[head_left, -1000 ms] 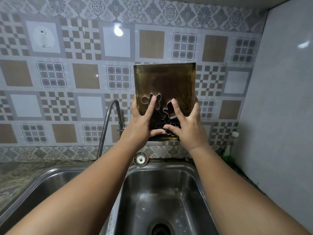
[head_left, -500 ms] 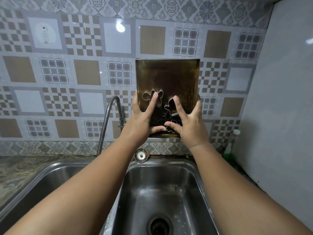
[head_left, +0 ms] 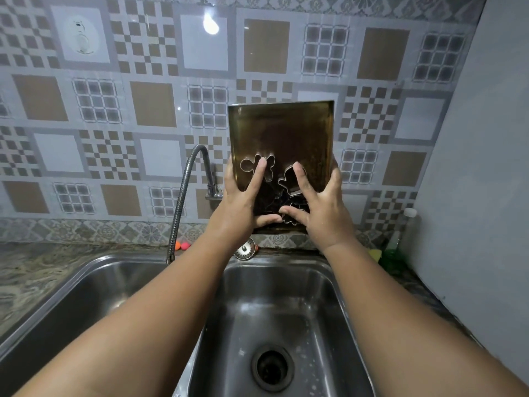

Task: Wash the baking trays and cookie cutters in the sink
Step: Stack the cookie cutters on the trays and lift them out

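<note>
A dark brown baking tray (head_left: 282, 130) stands almost upright in front of the tiled wall, above the back edge of the right sink basin (head_left: 282, 305). My left hand (head_left: 243, 196) grips its left edge, index finger pressing a silver cookie cutter (head_left: 247, 164) against the tray's face. My right hand (head_left: 317, 199) grips the right edge, its fingers holding more metal cutters (head_left: 289, 181) against the tray. Several cutters bunch near the tray's bottom, partly hidden by my fingers.
A flexible steel tap hose (head_left: 183, 193) arches from the wall down over the left basin (head_left: 94, 293). A round sink plug (head_left: 244, 249) lies on the back ledge. A green bottle (head_left: 399, 245) and a yellow sponge (head_left: 375, 254) sit at the right corner.
The view has tilted up a little, so the tray and both hands sit lower in the frame. The grip on tray and cutters looks unchanged.
</note>
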